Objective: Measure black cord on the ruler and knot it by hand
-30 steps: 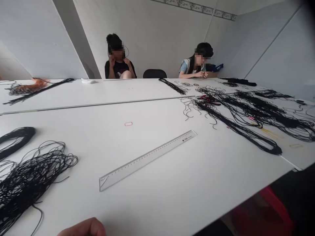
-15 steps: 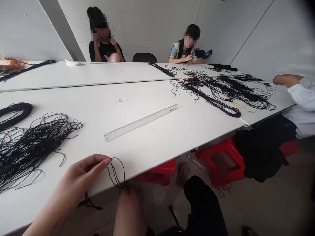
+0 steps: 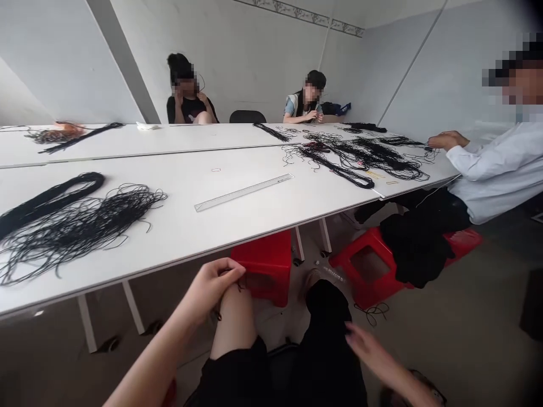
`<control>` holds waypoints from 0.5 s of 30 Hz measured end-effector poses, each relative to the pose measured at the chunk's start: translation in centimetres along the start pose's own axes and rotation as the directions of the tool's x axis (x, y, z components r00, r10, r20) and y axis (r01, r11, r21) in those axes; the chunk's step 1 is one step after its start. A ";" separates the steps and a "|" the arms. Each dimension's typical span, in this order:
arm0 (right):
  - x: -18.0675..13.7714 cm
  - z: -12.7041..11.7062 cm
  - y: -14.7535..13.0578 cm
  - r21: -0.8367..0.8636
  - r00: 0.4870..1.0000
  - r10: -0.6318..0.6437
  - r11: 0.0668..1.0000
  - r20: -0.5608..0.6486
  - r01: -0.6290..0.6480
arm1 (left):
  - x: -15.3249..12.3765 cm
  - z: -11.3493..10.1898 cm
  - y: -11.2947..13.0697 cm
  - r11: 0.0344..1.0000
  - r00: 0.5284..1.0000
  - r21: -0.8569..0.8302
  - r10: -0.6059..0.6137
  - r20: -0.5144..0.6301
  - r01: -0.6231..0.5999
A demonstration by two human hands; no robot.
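Head view: at near centre, left hand (image 3: 214, 287) above the bare left knee (image 3: 235, 314), thumb and fingers pinched together on a thin dark cord (image 3: 241, 286). Cord clear of the white surface (image 3: 180, 226), on the near side of its edge, a short part dangling from the pinch. Farther right, right hand (image 3: 367, 345) beside the black-clothed right leg (image 3: 328, 325), well apart from the cord; fingers blurred, apart or together impossible to tell. On the surface to the left, a loose black tangle (image 3: 97, 223) and a looped skein (image 3: 85, 182); right of them, a clear ruler (image 3: 244, 193).

Judging by looks, cord very light, soft and limp, perhaps slightly springy in its curls, hardly fragile but prone to snagging; best taken with fingertips close to a free end.

Hidden: stretch of cord inside the left hand, hence full length and strand count. Hard to make out: dangling part against the red stool (image 3: 261, 254); anything in the right hand. Cut off at the left edge: skein and tangle.
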State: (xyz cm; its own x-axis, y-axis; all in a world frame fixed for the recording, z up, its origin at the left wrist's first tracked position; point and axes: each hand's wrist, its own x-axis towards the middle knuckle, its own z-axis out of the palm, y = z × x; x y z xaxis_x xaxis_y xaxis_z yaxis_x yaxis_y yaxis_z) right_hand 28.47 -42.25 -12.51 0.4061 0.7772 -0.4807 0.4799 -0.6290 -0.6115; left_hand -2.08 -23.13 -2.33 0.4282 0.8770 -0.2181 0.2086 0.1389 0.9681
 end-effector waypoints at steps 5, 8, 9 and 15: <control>-2.3 2.6 -11.0 0.423 0.786 -0.615 0.697 -0.063 0.579 | -4.5 4.3 -1.8 0.967 0.996 -0.245 -0.057 0.064 0.071; -4.6 4.9 -14.9 0.546 0.713 -0.701 0.597 -0.002 0.588 | -6.5 5.2 -2.2 0.945 0.998 -0.326 -0.025 0.054 0.041; -5.3 5.5 -15.3 0.581 0.709 -0.705 0.588 0.026 0.563 | -7.1 5.3 -2.2 0.944 0.999 -0.328 -0.017 0.050 0.033; -5.7 6.4 -14.0 0.749 0.745 -0.653 0.560 0.135 0.355 | -7.9 5.5 -2.1 0.958 0.999 -0.286 0.018 0.027 -0.010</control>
State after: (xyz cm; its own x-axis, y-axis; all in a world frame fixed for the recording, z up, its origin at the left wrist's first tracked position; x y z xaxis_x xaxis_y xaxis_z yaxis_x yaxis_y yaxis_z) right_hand 14.44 -37.73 -5.22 -0.1159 0.9923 -0.0439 -0.1693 -0.0633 -0.9835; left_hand -1.05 -32.92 -3.29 0.4555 0.8667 -0.2034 -0.0562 0.2560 0.9651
